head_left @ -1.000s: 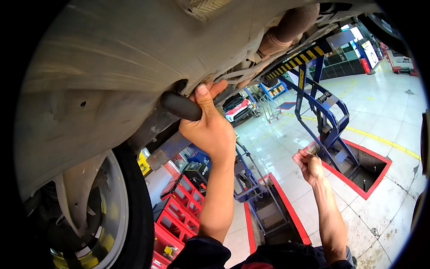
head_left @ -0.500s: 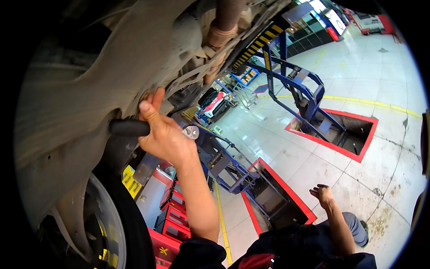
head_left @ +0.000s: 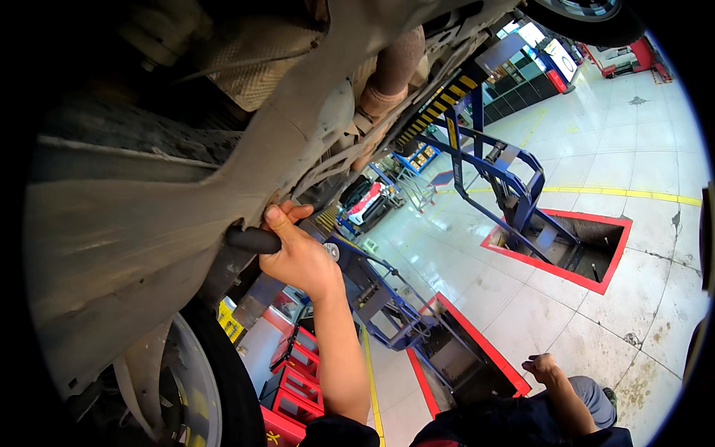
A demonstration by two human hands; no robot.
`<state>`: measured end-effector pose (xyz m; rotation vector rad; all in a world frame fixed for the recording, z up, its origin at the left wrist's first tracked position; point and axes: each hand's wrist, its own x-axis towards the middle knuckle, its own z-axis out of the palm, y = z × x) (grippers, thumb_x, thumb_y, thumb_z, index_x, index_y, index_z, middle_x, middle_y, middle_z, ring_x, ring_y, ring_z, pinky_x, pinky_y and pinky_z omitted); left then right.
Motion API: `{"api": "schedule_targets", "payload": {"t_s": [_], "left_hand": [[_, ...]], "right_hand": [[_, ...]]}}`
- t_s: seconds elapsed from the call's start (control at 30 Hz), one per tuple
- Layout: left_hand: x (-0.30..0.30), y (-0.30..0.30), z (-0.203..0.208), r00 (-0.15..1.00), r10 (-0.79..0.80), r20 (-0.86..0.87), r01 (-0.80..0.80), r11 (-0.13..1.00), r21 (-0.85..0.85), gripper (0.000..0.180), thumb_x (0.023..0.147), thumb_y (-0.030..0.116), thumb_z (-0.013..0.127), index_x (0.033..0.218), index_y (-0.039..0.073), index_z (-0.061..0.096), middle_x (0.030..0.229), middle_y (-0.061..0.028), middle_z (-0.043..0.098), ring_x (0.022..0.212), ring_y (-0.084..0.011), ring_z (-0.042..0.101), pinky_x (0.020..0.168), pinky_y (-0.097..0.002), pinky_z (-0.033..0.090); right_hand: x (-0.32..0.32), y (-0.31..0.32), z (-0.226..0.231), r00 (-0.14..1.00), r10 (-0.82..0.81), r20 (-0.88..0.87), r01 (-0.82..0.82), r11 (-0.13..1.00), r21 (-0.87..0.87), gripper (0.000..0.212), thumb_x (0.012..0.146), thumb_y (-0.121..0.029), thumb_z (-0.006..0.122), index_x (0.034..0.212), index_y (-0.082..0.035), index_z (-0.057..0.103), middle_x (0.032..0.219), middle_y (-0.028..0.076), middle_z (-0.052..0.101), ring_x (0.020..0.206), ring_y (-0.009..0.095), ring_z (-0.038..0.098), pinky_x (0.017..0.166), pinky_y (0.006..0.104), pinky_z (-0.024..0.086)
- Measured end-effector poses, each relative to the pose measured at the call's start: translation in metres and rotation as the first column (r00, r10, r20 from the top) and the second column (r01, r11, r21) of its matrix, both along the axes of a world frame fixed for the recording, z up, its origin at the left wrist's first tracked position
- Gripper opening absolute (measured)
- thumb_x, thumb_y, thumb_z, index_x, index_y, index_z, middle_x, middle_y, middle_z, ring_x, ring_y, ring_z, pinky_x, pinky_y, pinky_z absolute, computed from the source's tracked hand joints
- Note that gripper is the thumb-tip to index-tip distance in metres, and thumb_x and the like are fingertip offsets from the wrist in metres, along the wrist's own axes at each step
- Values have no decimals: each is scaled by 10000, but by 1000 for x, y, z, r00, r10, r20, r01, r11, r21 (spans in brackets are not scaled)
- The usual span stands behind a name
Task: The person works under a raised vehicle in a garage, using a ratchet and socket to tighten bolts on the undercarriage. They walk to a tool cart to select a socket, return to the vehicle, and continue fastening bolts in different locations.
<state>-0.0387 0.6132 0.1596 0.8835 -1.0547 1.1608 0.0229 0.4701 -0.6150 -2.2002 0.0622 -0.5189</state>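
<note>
Overhead at the left is the dirty metal underside of a raised car [head_left: 186,194]. My left hand [head_left: 302,261] is raised against it, thumb and forefinger at the edge of the metal member near a hole. The other fingers are closed around a black-handled tool [head_left: 253,240]. Its dark cylindrical grip sticks out toward the hole, and a round silver end shows by my wrist; its exact kind is unclear. My right hand [head_left: 544,367] is low at the right, away from the car, fingers curled together with dark tips. What it holds, if anything, I cannot make out.
A wheel [head_left: 197,380] hangs at the lower left. Behind my left forearm stands a red tool cart [head_left: 294,391]. Blue scissor lifts [head_left: 514,179] rise from red-edged floor pits [head_left: 477,337]. A rusty exhaust pipe [head_left: 395,67] runs above. A white-and-red vehicle [head_left: 365,201] stands farther back.
The view has shifted, so the car and my left hand appear lower and farther right; the hand stays at the same spot underneath. My right hand's fingers have drawn closer together.
</note>
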Motion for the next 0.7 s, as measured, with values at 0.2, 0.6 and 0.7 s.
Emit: {"api": "schedule_targets", "payload": {"t_s": [0.2,0.6,0.7], "left_hand": [[16,24,-5,994,31,-104,-30,1000,5,308,999,269,630,1010,-38,608,870,-105,653,645,-98,575,533,-225,403],[-9,26,-9,926,-243,-288,292,946,140,427,981,394,625,1129,-7,624,1049,-122,722,397,-26,341,367,-189,217],[-11,25,-5,917,-267,-295,330,924,191,402,989,370,619,1131,-6,636,1074,-117,725,398,-27,329,368,-192,220]], "right_hand": [[-7,24,18,965,173,-197,-218,946,-240,229,932,-291,642,1136,-213,710,1189,-13,702,1149,166,633,962,346,525],[-14,18,-16,989,130,-68,-142,967,-211,313,951,-286,618,1256,-215,617,1131,8,695,1046,241,647,885,429,516],[-7,14,-15,999,27,-21,7,434,901,186,938,-166,646,1078,-46,667,1003,136,739,806,294,695,713,393,583]]}}
